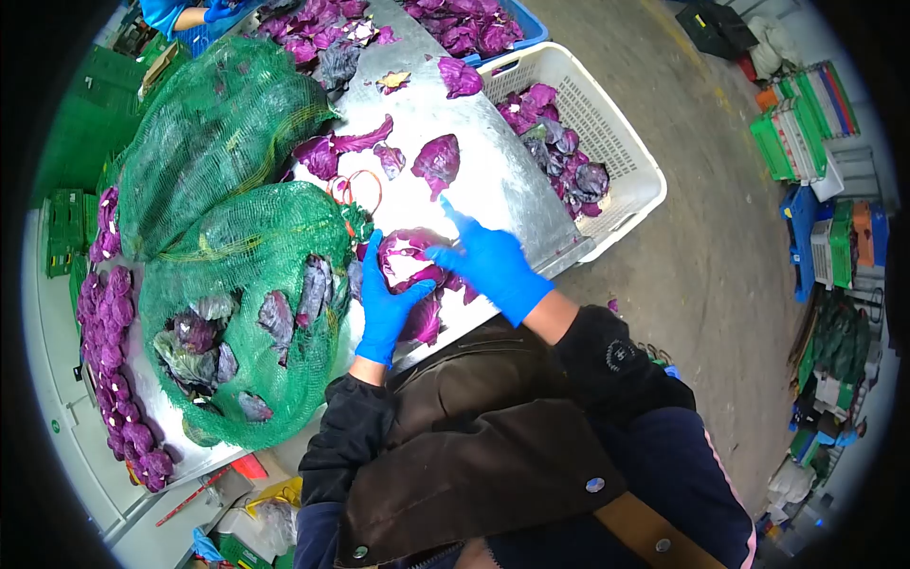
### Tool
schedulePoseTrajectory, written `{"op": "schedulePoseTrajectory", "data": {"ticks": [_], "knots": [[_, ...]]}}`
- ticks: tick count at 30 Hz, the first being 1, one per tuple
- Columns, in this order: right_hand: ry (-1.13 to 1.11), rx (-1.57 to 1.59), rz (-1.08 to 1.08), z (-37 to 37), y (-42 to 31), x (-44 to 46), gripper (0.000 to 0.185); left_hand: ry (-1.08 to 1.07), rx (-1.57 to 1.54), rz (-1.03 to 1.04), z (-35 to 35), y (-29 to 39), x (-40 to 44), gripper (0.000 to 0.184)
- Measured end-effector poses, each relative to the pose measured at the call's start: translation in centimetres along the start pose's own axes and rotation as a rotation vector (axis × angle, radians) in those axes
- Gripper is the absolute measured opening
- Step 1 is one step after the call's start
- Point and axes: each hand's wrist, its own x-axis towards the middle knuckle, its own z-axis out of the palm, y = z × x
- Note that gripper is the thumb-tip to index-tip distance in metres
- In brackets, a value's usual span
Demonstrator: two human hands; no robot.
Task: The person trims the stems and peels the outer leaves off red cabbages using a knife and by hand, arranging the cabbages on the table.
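Observation:
A red cabbage head (408, 254) with its pale cut side partly showing sits at the near edge of the metal table (502, 180). My left hand (384, 313), in a blue glove, cups it from the left with thumb and fingers around it. My right hand (495, 270), gloved the same, is at its right side with fingers apart, slightly blurred, the index finger pointing away. Fingertips of that hand reach the cabbage's edge. Loose purple leaves lie about, one leaf (438, 163) just beyond my right hand. Red string (365, 190) lies behind the cabbage.
Green mesh bags (237, 213) holding cabbages cover the table's left. Trimmed cabbages (106, 313) line its far left edge. A white crate (630, 166) with leaves stands at the right, a blue crate (533, 27) behind it. Another person's gloved hand (220, 9) shows at upper left.

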Motion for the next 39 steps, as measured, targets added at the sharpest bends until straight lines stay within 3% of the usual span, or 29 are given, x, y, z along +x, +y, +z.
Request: {"op": "schedulePoseTrajectory", "data": {"ticks": [2,5,7,10,12,14,16,18,19,20,21,22,24,26,27,28,30,31,35,38,39], "knots": [[0.098,-0.405,-0.318,2.3,0.1,0.4,0.072,0.041,0.108,0.053,0.7,-0.3,0.2,0.106],[0.016,-0.42,-0.166,2.5,0.2,0.9,0.064,0.019,0.114,0.088,1.6,0.7,0.0,0.109],[-0.034,0.06,0.114,0.9,0.4,1.7,0.056,0.025,0.205,0.13,1.8,0.3,-0.2,0.112],[0.125,0.038,-0.058,2.1,2.7,1.8,0.05,0.034,0.245,0.137,1.9,1.0,-0.6,0.113],[0.057,-0.014,-0.018,1.6,1.4,1.2,0.044,0.023,0.212,0.128,1.9,0.3,-0.6,0.112],[0.22,-0.147,-0.052,2.3,2.8,2.0,0.037,0.037,0.12,0.119,1.5,-0.2,-0.7,0.11],[0.219,-0.289,0.016,2.0,4.8,2.5,0.032,0.059,0.094,0.035,0.1,0.6,-0.6,0.104],[0.325,-0.245,-0.034,2.5,11.1,3.7,0.032,0.116,-0.363,-0.146,-0.2,-0.9,-0.7,0.102],[0.317,-0.295,0.044,1.4,11.1,3.6,0.03,0.124,-0.442,-0.158,-0.4,-1.8,-0.6,0.1],[0.311,-0.345,0.121,0.1,10.1,3.6,0.028,0.129,-0.442,-0.157,-0.9,-1.7,-0.2,0.1],[0.212,-0.424,0.128,-1.0,8.5,3.6,0.039,0.046,-0.217,-0.057,-1.3,-1.2,0.3,0.1],[0.207,-0.423,0.127,-1.3,6.4,3.2,0.039,-0.041,0.01,0.036,-1.8,-0.6,0.7,0.099],[0.249,0.173,-0.404,-0.5,2.4,2.9,0.051,-0.226,0.018,0.055,-2.0,1.0,2.0,0.098],[-0.043,-0.085,-0.343,0.2,2.9,4.2,0.061,-0.189,-0.001,0.178,-1.3,1.1,2.5,0.096],[0.054,0.025,-0.416,0.8,3.3,4.5,0.051,-0.055,0.202,0.231,-1.0,1.2,1.9,0.097],[0.057,0.023,-0.42,0.7,3.9,4.9,0.051,0.046,0.122,0.156,-0.4,1.5,0.9,0.098],[-0.004,-0.024,-0.055,0.1,3.5,4.9,0.04,0.153,0.022,0.154,1.5,1.6,-0.5,0.103],[0.075,-0.026,-0.136,0.7,4.0,4.9,0.032,0.099,0.011,-0.051,2.5,1.0,-0.7,0.108],[0.127,-0.201,-0.21,0.7,2.1,4.1,0.028,0.209,0.108,-0.012,4.0,1.2,1.0,0.106],[0.169,-0.132,-0.254,0.9,5.1,5.4,0.028,0.097,-0.019,0.02,2.7,-0.1,1.4,0.105],[0.179,-0.099,-0.144,0.0,5.7,5.6,0.029,0.075,-0.015,0.009,2.3,0.4,1.6,0.104]]}}
